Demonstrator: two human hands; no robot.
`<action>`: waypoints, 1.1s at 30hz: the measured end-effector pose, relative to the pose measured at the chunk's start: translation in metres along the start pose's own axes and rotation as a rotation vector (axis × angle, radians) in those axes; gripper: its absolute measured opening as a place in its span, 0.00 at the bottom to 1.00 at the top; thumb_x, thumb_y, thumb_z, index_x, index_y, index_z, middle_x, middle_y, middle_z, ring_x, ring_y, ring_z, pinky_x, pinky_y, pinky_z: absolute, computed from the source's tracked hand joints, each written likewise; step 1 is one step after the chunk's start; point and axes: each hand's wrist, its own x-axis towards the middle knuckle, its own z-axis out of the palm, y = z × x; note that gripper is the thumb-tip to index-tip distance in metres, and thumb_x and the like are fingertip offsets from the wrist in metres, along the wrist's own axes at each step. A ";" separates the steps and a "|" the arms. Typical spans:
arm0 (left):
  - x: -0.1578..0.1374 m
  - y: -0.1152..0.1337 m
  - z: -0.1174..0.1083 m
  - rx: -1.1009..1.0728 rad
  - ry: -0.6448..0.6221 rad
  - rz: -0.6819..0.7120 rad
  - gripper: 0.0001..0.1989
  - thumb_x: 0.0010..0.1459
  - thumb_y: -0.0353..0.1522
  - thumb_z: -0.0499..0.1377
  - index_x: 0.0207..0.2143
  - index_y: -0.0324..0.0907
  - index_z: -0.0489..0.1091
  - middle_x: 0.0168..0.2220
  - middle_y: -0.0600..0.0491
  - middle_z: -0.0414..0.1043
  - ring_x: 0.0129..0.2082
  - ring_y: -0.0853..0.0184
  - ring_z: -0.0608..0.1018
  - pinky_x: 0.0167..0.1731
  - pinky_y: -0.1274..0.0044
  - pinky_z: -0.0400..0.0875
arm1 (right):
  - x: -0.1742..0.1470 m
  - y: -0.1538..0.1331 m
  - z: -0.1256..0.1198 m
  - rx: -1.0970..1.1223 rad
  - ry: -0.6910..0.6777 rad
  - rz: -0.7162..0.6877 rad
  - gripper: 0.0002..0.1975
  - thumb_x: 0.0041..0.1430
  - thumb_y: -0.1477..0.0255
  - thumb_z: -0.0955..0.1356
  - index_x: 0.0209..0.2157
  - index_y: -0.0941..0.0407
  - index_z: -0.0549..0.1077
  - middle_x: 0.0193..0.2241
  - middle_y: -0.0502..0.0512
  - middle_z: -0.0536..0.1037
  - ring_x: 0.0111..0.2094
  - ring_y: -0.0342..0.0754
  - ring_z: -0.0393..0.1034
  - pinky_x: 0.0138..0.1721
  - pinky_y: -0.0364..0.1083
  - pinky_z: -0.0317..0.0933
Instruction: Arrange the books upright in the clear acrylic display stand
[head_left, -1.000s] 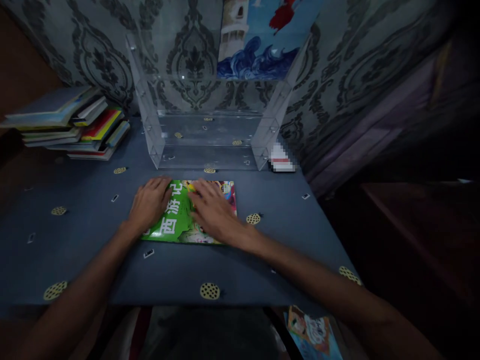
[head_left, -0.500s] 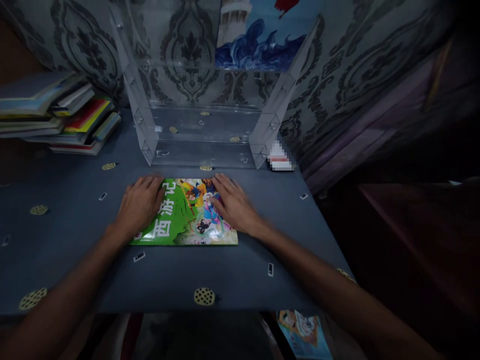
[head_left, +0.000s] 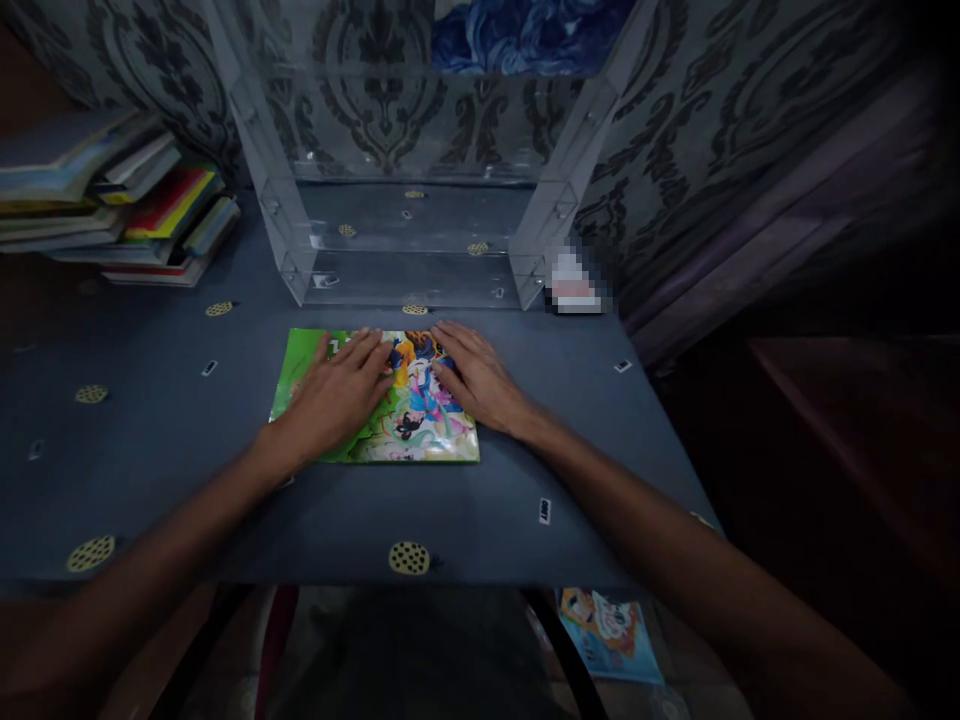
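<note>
A picture book (head_left: pixel 431 425) with a green cover and colourful cartoon figures lies flat on the table, turned sideways to me. My left hand (head_left: pixel 341 385) rests palm down across its green half, fingers stretched out, hiding most of the big white title characters. On the book's right edge lies my right hand (head_left: pixel 480 378), flat with the fingers extended over the printed figures. Neither hand grips the book. Just beyond it stands a clear acrylic rack (head_left: pixel 420 278) with stepped shelves.
Several stacked books (head_left: pixel 161 225) stand at the back left. A blue picture (head_left: pixel 525 38) shows at the top of the rack. Right of the rack sits a blurred-out white item (head_left: pixel 576 282). A colourful packet (head_left: pixel 611 635) lies below the table's front edge (head_left: pixel 480 582).
My left hand has slid right, from the book's left edge onto the middle of its cover. The right hand stays at the right edge. The view has tilted slightly down.
</note>
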 end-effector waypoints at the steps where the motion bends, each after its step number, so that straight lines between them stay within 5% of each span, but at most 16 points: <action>1: 0.000 0.002 0.001 -0.003 -0.010 0.006 0.24 0.73 0.38 0.46 0.65 0.38 0.63 0.69 0.40 0.60 0.69 0.50 0.64 0.66 0.49 0.54 | 0.000 0.000 0.000 -0.001 -0.002 -0.002 0.29 0.71 0.61 0.57 0.66 0.62 0.63 0.67 0.68 0.65 0.69 0.60 0.57 0.68 0.65 0.53; 11: -0.034 -0.049 -0.003 -0.114 0.062 -0.209 0.26 0.71 0.39 0.45 0.65 0.39 0.62 0.69 0.43 0.61 0.71 0.54 0.61 0.66 0.56 0.58 | -0.001 0.004 0.001 0.004 0.009 -0.012 0.30 0.71 0.59 0.56 0.66 0.62 0.64 0.66 0.69 0.66 0.68 0.60 0.58 0.68 0.65 0.54; 21: -0.037 -0.049 0.007 -0.206 0.156 -0.223 0.24 0.70 0.39 0.46 0.62 0.40 0.66 0.68 0.43 0.63 0.70 0.55 0.62 0.65 0.55 0.58 | -0.004 -0.006 -0.006 -0.104 -0.022 0.029 0.31 0.72 0.57 0.56 0.67 0.62 0.62 0.69 0.70 0.61 0.71 0.63 0.51 0.69 0.68 0.47; 28: -0.040 -0.047 0.011 -0.219 0.261 -0.223 0.21 0.70 0.39 0.47 0.55 0.41 0.71 0.64 0.43 0.70 0.67 0.56 0.66 0.66 0.57 0.57 | -0.021 -0.056 -0.006 -0.130 -0.137 -0.258 0.35 0.70 0.50 0.61 0.69 0.54 0.58 0.71 0.63 0.57 0.73 0.61 0.45 0.72 0.68 0.39; 33: -0.041 -0.053 0.014 -0.256 0.301 -0.220 0.20 0.69 0.39 0.46 0.53 0.39 0.71 0.62 0.41 0.71 0.65 0.57 0.69 0.64 0.60 0.62 | -0.028 -0.069 0.001 -0.174 -0.196 -0.278 0.32 0.71 0.54 0.61 0.68 0.56 0.59 0.71 0.64 0.58 0.73 0.59 0.47 0.72 0.67 0.42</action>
